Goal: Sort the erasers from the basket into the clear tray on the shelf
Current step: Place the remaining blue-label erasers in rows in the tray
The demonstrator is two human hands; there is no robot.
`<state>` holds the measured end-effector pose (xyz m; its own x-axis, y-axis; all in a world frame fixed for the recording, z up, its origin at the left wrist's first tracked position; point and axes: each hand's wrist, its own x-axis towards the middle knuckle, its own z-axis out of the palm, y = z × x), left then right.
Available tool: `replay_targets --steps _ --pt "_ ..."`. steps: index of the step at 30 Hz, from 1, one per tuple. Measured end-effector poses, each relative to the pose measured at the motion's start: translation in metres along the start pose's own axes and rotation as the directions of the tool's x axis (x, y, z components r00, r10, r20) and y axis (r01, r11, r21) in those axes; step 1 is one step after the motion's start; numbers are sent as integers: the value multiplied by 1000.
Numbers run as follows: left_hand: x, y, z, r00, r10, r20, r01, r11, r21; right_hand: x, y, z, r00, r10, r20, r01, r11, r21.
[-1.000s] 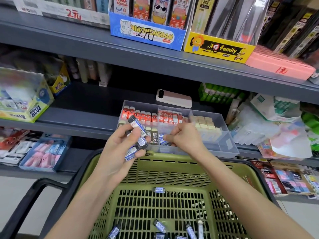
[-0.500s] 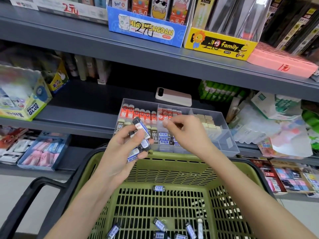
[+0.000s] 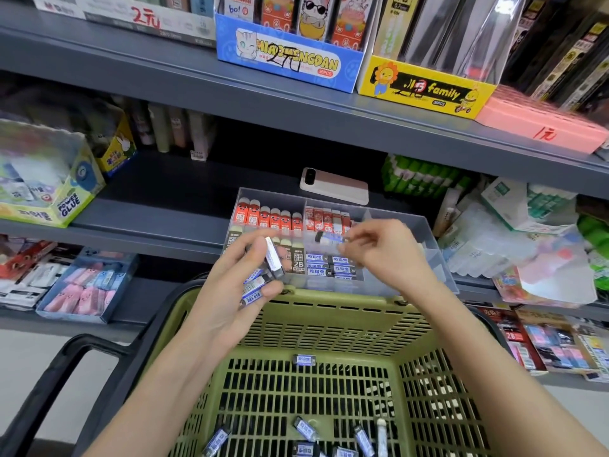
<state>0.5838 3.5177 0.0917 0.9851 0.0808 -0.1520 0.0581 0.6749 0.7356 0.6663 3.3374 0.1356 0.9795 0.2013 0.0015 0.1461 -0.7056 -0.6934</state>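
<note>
The left hand [image 3: 230, 298] is held over the far rim of the green basket [image 3: 346, 306], its fingers and thumb curled round a bundle of blue-and-white sleeved erasers [image 3: 272, 258], one of which stands upright above the others. The right hand [image 3: 385, 258] is over the clear tray [image 3: 440, 262] on the shelf and pinches a single eraser [image 3: 331, 238] between thumb and fingertips, horizontal, above the middle compartments. Below it, the front middle compartment holds stacked blue-and-white erasers [image 3: 329, 265]. More loose erasers [image 3: 304, 359] lie on the basket floor. A phone [image 3: 333, 189] lies on the shelf just behind the tray.
</note>
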Motion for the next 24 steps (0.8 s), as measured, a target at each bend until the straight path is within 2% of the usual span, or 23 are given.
replay_targets --steps 2,3,6,13,15,17,18,20,22,24 --pt "1 0 -1 1000 -13 0 13 999 -37 6 5 8 999 -37 40 47 953 -301" --pt "1 0 -1 1000 -18 4 18 998 -59 8 7 14 997 -55 58 73 926 -371" --pt "1 0 -3 1000 -20 15 21 995 -98 13 7 30 992 -69 103 106 908 -405" --pt "1 -1 -4 999 -26 30 28 997 -70 17 13 32 972 66 225 1 958 -287" --pt "0 -1 -4 999 -23 30 25 999 -43 16 13 31 977 11 211 74 917 -392" --pt "0 -1 -4 999 -18 32 19 999 -32 10 8 30 985 -130 114 169 860 -481" --pt "0 -1 -3 999 -14 37 15 1000 -25 6 2 28 976 -210 62 216 879 -426" --pt "0 -2 -3 999 -6 53 6 1000 -5 -4 -15 25 959 -281 43 284 953 -104" --pt "0 -3 -3 997 -7 74 6 1000 7 -13 -31 25 935 -314 164 283 941 187" --pt "0 -5 -2 995 -15 98 13 1000 20 -18 -37 29 892 -348 288 290 930 226"
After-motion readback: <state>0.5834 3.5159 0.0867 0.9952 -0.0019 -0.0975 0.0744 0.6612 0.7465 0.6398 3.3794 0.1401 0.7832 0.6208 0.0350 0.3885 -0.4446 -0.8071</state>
